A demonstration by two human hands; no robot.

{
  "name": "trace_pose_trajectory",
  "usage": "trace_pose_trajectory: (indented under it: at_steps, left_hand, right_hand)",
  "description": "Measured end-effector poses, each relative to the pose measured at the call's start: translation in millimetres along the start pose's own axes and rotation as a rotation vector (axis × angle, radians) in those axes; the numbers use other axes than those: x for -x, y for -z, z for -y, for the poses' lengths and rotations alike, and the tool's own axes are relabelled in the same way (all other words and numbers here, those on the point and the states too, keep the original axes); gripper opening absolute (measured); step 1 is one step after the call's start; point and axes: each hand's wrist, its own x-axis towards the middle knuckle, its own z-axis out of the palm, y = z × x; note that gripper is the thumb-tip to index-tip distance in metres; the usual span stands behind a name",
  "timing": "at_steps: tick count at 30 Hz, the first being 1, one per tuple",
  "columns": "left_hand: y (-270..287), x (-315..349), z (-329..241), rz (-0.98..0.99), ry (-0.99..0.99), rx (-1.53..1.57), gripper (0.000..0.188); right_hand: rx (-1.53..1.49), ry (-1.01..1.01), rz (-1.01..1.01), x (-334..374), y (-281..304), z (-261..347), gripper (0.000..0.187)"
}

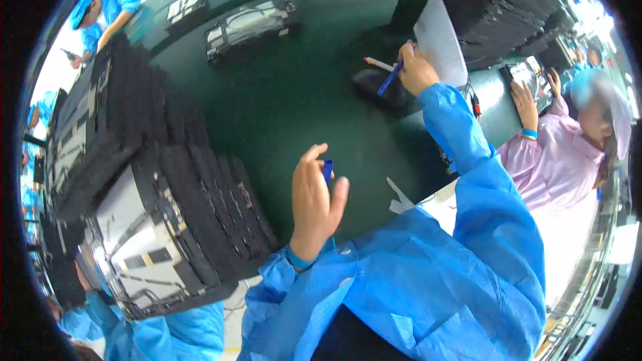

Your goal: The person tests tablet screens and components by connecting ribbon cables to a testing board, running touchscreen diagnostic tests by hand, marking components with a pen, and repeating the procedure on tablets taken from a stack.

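My right fingers [405, 53] are clamped on a blue pen [390, 80], whose upper end they hide. Just left of them a white pen [378, 63] pokes out; its other end is covered, so I can't tell whether they touch it. Nearby, a black thing [369, 85] blurs into shadow. My left fingers [308, 159] hold a blue cap [328, 170], partly hidden.
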Motion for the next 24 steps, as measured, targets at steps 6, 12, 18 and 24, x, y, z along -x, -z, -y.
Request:
trace_pose_trajectory:
  at_steps: [6,12,18,24]
  left_hand:
    - [1.9,-0.1,9.5,-0.077,0.170,0.178,0.016]
    - [-3.2,-15.2,-14.1,-0.118,0.082,0.448,0.014]
    - [-13.8,-22.2,-40.3,-0.114,0.012,0.350,0.017]
    - [-30.0,-23.4,-48.0,-0.068,-0.058,0.240,0.020]
  right_hand:
    - [-1.011,0.119,0.099,30.9,93.8,107.9,0.039]
    - [-1.635,-0.156,0.193,66.2,140.5,127.2,0.060]
    - [-1.858,-0.148,0.272,84.1,145.4,105.5,0.041]
    - [-1.767,-0.171,0.315,87.9,134.5,84.6,0.034]
